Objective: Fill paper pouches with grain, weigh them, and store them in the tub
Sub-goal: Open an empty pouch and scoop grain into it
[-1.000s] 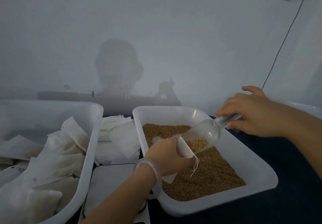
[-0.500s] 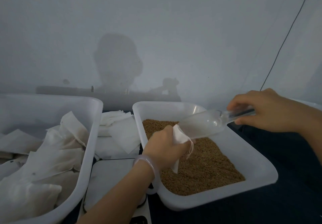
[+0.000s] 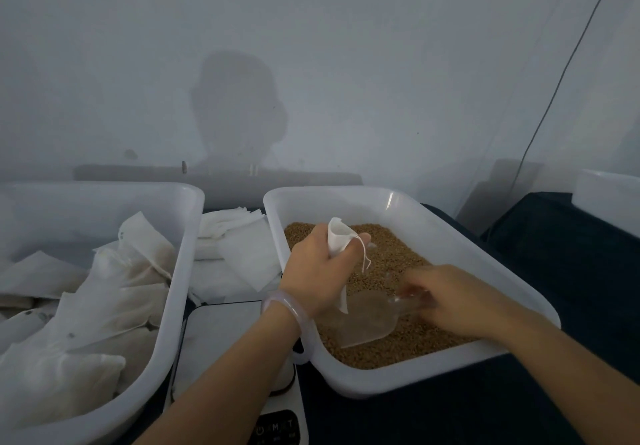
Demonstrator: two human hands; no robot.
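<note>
Filled pouches (image 3: 104,292) lie heaped in the white tub (image 3: 104,187) at left, beside a stack of empty pouches (image 3: 239,240) and a scale (image 3: 225,334). Over the tray (image 3: 346,192) of grain (image 3: 394,254), the left hand (image 3: 311,271) has its grip closed round a paper pouch (image 3: 337,240); the blurred right hand (image 3: 457,301) grips a clear scoop (image 3: 367,321) lying in the grain.

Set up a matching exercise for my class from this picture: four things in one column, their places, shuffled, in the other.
1 clear scoop
2 paper pouch
3 scale
4 filled pouches

A in the left tub
B gripped by the left hand
C between the left tub and the grain tub
D down on the grain, right hand on its handle

Pairs: 1-D, 2-B, 3-C, 4-A
</note>
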